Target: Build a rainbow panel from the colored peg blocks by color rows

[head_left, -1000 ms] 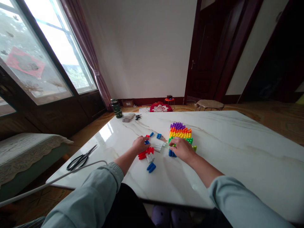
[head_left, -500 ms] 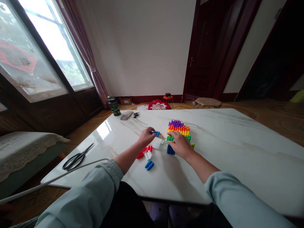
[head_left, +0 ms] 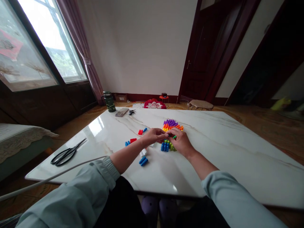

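My left hand (head_left: 154,136) and my right hand (head_left: 180,141) meet over the table, fingertips pinched close together. Whatever lies between them is too small and covered to name. Just beyond and under the right hand stand rows of small round-topped plastic pegs: purple pegs (head_left: 170,123), orange pegs (head_left: 178,127), yellow and green ones partly hidden. Blue pegs (head_left: 165,147) stand in front beside lime pegs (head_left: 172,147). Around my left forearm lie loose red pegs (head_left: 140,132), a blue peg (head_left: 145,129), white pegs (head_left: 143,152) and a blue pair (head_left: 143,161).
Black-handled scissors (head_left: 67,154) and a white cable (head_left: 71,171) lie at the left of the marble-patterned table (head_left: 237,158). A camouflage flask (head_left: 109,102), a phone (head_left: 122,112) and keys (head_left: 131,112) are at the far left edge. A round stool (head_left: 200,104) stands beyond.
My left hand has moved right, from the loose pegs to my right hand's fingertips. Red and blue pegs it covered now show on the table. The view has shifted slightly.
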Demonstrator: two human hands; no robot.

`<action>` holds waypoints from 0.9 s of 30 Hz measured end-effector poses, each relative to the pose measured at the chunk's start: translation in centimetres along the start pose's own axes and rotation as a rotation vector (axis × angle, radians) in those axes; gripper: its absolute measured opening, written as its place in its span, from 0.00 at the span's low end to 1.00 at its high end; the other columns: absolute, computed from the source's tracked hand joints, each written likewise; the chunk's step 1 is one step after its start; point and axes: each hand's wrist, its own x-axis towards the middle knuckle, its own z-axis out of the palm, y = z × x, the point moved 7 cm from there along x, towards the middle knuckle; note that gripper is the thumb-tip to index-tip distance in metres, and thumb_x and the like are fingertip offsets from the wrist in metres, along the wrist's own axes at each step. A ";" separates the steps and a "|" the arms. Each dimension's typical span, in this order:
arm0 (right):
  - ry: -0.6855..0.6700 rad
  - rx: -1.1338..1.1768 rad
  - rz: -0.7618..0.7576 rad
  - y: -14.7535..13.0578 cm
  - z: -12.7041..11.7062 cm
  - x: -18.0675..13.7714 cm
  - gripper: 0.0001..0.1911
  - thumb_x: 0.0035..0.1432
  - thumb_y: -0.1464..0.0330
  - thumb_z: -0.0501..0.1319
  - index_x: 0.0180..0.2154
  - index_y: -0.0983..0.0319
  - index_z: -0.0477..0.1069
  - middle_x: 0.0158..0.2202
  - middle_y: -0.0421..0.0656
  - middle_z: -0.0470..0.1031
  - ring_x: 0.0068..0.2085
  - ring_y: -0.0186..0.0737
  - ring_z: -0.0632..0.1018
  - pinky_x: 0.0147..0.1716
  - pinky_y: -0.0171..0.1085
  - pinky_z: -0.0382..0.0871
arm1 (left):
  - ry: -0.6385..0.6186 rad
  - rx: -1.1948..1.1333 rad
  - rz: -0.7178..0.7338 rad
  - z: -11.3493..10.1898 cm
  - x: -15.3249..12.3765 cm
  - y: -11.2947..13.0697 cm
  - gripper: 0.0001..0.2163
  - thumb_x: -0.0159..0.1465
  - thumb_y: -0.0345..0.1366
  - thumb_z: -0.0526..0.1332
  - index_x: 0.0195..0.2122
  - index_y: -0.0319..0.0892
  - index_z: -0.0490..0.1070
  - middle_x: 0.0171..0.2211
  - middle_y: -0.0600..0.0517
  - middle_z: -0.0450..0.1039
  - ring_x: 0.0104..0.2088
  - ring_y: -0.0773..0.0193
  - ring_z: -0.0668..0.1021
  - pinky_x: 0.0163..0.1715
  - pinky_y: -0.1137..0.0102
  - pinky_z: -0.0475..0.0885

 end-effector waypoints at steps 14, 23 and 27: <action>-0.419 -0.413 0.442 5.9 2.4 -5.1 0.07 0.49 0.78 0.63 0.24 0.62 0.70 0.26 0.41 0.76 0.31 0.37 0.75 0.32 0.32 0.62 | 0.191 0.465 0.029 -3.3 0.1 -2.2 0.08 0.55 0.37 0.63 0.33 0.40 0.79 0.28 0.51 0.80 0.30 0.64 0.80 0.36 0.72 0.73; -0.436 -0.473 0.382 6.3 3.2 -4.8 0.03 0.54 0.76 0.63 0.31 0.64 0.73 0.35 0.45 0.76 0.39 0.39 0.76 0.40 0.33 0.63 | 0.243 0.608 0.003 -4.2 -0.2 -2.4 0.08 0.57 0.33 0.61 0.35 0.42 0.79 0.30 0.53 0.80 0.32 0.66 0.80 0.38 0.73 0.74; -0.421 -0.514 0.368 5.9 2.7 -4.5 0.02 0.54 0.75 0.64 0.32 0.63 0.73 0.36 0.44 0.76 0.39 0.39 0.76 0.38 0.33 0.63 | 0.331 0.684 -0.035 -5.5 -0.4 -2.9 0.09 0.60 0.34 0.60 0.38 0.42 0.79 0.34 0.51 0.81 0.35 0.64 0.80 0.42 0.71 0.73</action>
